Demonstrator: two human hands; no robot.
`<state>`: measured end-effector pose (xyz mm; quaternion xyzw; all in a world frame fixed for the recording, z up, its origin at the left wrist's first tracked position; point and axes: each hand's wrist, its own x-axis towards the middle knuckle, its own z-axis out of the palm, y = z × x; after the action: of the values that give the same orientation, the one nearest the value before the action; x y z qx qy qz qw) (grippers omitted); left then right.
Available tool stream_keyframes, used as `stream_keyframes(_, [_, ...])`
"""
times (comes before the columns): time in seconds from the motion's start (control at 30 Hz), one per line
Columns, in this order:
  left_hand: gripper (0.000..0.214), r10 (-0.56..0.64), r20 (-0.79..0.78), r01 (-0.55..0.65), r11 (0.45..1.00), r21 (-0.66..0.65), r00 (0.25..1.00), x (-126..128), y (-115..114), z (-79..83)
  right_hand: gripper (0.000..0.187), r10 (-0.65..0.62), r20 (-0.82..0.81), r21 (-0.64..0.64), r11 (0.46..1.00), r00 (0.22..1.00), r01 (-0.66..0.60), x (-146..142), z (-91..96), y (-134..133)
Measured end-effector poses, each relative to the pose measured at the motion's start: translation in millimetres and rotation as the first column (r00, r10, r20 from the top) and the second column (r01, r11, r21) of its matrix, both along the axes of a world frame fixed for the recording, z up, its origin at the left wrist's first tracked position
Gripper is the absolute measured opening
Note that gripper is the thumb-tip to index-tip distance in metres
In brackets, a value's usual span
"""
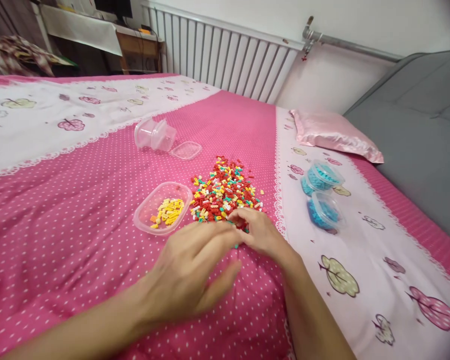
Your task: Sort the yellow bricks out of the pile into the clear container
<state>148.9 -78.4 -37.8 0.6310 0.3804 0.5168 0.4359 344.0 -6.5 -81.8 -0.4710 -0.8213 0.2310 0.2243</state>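
A heap of small red, yellow, green and white beads (pixel 225 189) lies on a pink dotted bedspread (pixel 78 220). My left hand (pixel 189 272) hovers just short of the heap's near edge, fingers stretched out and slightly blurred, holding nothing I can see. My right hand (pixel 255 231) rests at the heap's near edge with fingers curled down onto the beads; what they pinch is hidden. A clear oval tub (pixel 163 209) with yellow and a few orange beads sits left of the heap.
An empty clear tub (pixel 154 134) lies on its side with its lid (pixel 186 150) beside it, further back. Two lidded tubs of blue beads (pixel 322 195) stand to the right. A pink pillow (pixel 333 134), a grey headboard (pixel 416 130) and a radiator (pixel 225 55) lie beyond.
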Motion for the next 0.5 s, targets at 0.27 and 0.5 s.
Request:
stream_keyframes(0.27, [0.02,0.116,-0.388,-0.008,0.963,0.269,0.914,55,79,8.0,0.011,-0.171,0.013,-0.087,0.981,0.985,0.172,25,5.7,4])
stream_keyframes(0.5, [0.015,0.126,0.097,-0.133,0.989,0.065,0.987,87,103,-16.9,0.017,-0.475,-0.023,0.018,0.88,0.88,0.475,42,-5.7,16])
